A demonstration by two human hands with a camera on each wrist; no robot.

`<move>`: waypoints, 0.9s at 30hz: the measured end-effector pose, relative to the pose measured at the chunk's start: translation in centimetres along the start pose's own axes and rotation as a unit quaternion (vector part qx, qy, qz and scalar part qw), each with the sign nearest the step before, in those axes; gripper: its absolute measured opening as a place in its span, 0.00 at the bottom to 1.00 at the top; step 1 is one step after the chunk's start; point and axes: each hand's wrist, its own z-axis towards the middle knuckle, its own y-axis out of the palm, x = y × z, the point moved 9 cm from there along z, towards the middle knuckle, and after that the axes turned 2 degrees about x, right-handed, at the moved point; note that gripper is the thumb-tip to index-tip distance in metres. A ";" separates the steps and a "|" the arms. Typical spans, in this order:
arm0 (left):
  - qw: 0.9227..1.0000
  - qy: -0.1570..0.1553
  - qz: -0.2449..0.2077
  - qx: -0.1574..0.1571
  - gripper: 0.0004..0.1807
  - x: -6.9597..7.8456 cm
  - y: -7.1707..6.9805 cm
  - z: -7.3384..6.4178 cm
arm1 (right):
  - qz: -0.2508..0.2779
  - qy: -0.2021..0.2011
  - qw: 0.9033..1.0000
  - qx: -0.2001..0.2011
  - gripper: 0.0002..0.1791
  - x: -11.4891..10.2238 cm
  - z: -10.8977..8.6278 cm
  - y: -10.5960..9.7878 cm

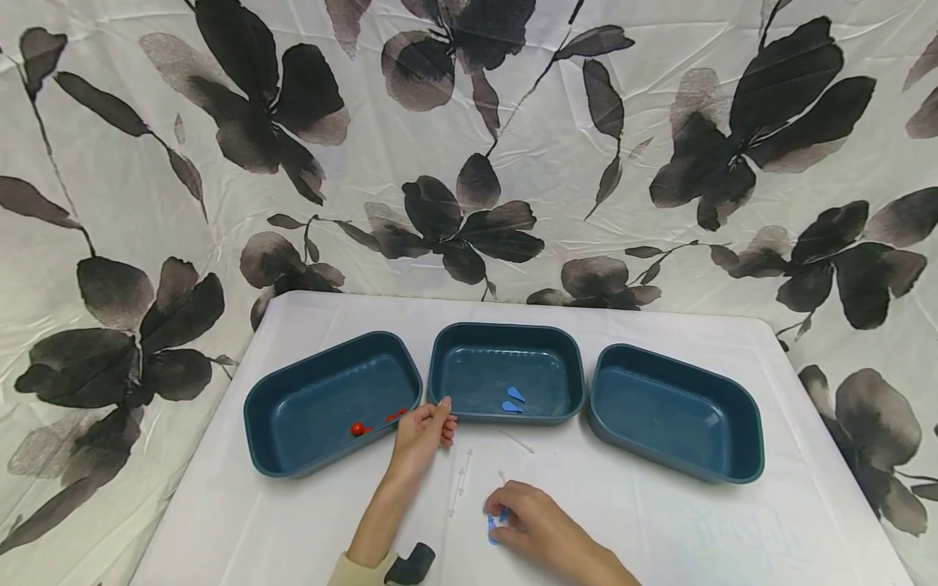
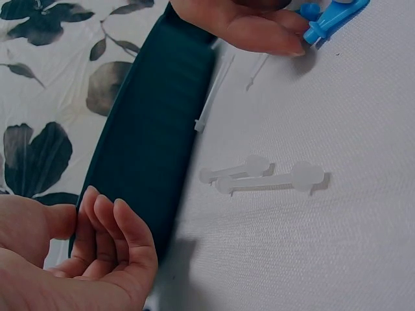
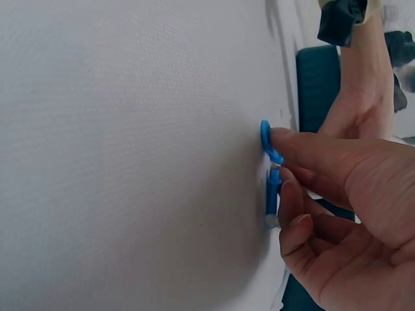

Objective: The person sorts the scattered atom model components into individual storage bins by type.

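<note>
Spread with white cloth (image 1: pixel 256 529) before floral drapery (image 1: pixel 557 163). Gripping the middle tray (image 1: pixel 469 370) by its near-left rim with the left hand (image 1: pixel 421 435), apparently steadying it; pinching blue pieces (image 1: pixel 493 533) in front of that tray with the right hand (image 1: pixel 541 522), thumb to fingertips, suiting their small size.

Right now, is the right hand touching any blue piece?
Touching. The right wrist view shows the right hand with its thumb against one blue piece.

Left hand (image 2: pixel 107 285), at 8 o'clock, holds the rim of the teal bin (image 2: pixel 146 129). Two translucent pieces (image 2: pixel 307 176) lie near centre, toward 4 o'clock. Right hand (image 2: pixel 243 27), at 12 o'clock, touches a blue piece (image 2: pixel 334 21) at 1 o'clock.
</note>
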 end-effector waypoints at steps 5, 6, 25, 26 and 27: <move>1.000 0.002 0.001 0.000 0.20 0.1 0.1 0.0 | -0.029 0.004 1.000 -0.012 0.08 -0.3 0.0 0.1; 1.000 0.002 0.002 0.000 0.20 0.1 0.1 0.0 | -0.034 0.007 0.999 -0.016 0.08 -0.3 0.0 0.2; 1.000 0.005 -0.006 0.000 0.19 -0.1 0.0 0.0 | -0.018 -0.047 0.999 -0.001 0.08 -1.4 0.3 0.5; 1.000 0.005 -0.007 0.000 0.19 -0.1 0.0 0.0 | -0.013 -0.057 0.998 0.002 0.08 -1.5 0.3 0.5; 1.000 0.005 -0.007 0.000 0.19 -0.1 0.0 0.0 | -0.005 -0.066 0.998 0.006 0.07 -1.7 0.3 0.5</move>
